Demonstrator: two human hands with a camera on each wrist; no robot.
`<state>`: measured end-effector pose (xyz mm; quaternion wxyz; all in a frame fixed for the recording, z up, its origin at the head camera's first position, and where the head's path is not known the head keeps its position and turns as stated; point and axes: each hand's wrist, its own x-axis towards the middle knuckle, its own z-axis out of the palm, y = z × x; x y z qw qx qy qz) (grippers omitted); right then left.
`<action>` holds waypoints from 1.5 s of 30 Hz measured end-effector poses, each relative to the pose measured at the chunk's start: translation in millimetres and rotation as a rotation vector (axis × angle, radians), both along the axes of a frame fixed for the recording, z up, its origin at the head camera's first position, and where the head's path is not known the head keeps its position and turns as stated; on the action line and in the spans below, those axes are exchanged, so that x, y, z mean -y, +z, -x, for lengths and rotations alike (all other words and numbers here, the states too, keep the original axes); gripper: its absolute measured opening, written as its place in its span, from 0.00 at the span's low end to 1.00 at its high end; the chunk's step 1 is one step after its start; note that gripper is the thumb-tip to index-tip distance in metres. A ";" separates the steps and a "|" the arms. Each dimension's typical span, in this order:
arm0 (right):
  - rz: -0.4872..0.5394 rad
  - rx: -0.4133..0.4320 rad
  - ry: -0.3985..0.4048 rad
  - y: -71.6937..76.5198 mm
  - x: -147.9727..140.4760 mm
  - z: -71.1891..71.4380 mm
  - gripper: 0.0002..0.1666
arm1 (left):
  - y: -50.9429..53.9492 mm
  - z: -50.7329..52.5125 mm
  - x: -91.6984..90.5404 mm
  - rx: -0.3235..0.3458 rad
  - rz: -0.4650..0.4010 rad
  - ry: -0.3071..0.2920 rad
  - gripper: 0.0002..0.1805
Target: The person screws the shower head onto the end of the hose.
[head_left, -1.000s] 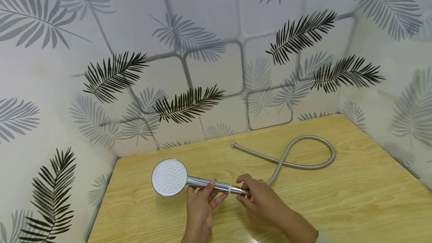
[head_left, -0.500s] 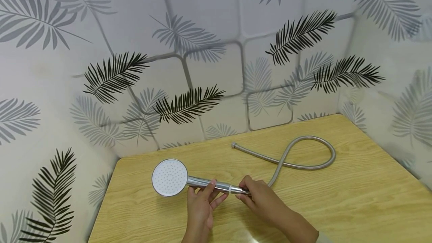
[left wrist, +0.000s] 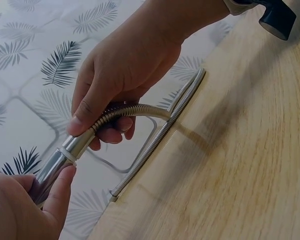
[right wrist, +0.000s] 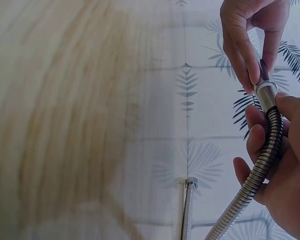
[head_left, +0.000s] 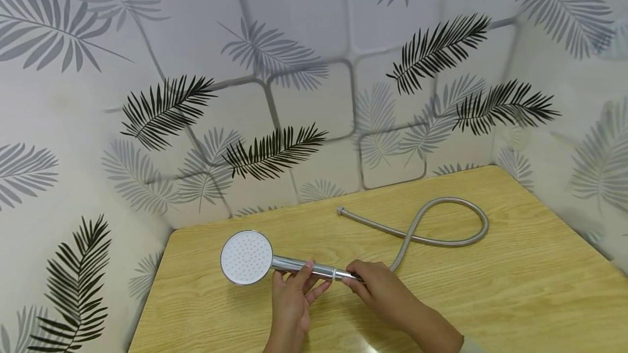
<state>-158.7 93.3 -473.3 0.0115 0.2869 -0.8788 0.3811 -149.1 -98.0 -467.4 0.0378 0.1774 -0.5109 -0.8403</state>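
A chrome shower head (head_left: pixel 246 257) with a round white dotted face is held just above the table. My left hand (head_left: pixel 290 301) grips its handle (head_left: pixel 314 270) with the thumb on top and fingers beneath. At the handle's right end, my right hand (head_left: pixel 385 287) pinches the metal connector of the shower hose (left wrist: pixel 79 142). A white ring shows where handle and connector meet in the left wrist view. From the connector the ribbed hose (right wrist: pixel 260 170) bends away across the right palm. How firmly the joint is seated cannot be seen.
Behind the hands the hose loops over the wooden table (head_left: pixel 515 287), its free end nut (head_left: pixel 340 210) lying near the back edge. Walls with leaf-patterned paper (head_left: pixel 304 97) rise behind and at both sides of the table.
My right hand's fingers have shifted slightly round the hose connector, toward the handle, covering more of it. The left hand and shower head stay in place.
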 end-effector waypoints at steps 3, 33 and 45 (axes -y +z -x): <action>-0.009 0.007 -0.006 0.3 -0.1 -0.4 0.19 | 0.7 0.0 0.2 -0.003 -0.002 0.000 0.21; 0.056 0.014 0.014 -0.5 -2.2 -3.3 0.10 | -1.3 -1.1 -1.8 -0.001 -0.005 -0.008 0.26; 0.046 0.045 -0.003 1.4 -1.0 -2.6 0.12 | -0.8 0.2 -2.1 -0.003 -0.012 0.004 0.25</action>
